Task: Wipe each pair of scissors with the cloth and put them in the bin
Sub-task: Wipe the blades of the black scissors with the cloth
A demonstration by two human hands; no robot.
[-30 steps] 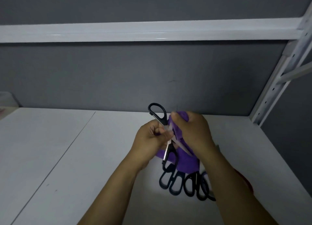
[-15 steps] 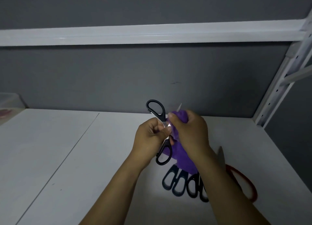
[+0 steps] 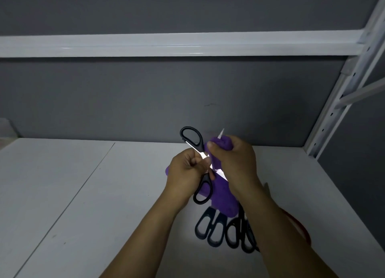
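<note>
Left hand (image 3: 185,171): grips open black-handled steel scissors (image 3: 205,179) at pivot. Right hand (image 3: 237,165): pinches purple fabric cloth (image 3: 224,200) round blade, now slid toward 12 o'clock, tip bared. Suggests blade nearly wiped; binning pending.

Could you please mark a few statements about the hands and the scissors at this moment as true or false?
1. The left hand holds a pair of black-handled scissors. True.
2. Those scissors are closed. False: they are open, with one handle loop above the left hand and one below it.
3. The right hand holds a purple cloth round one blade. True.
4. No other scissors lie on the table. False: dark-handled pairs lie below the hands, and a red handle shows farther right.
</note>
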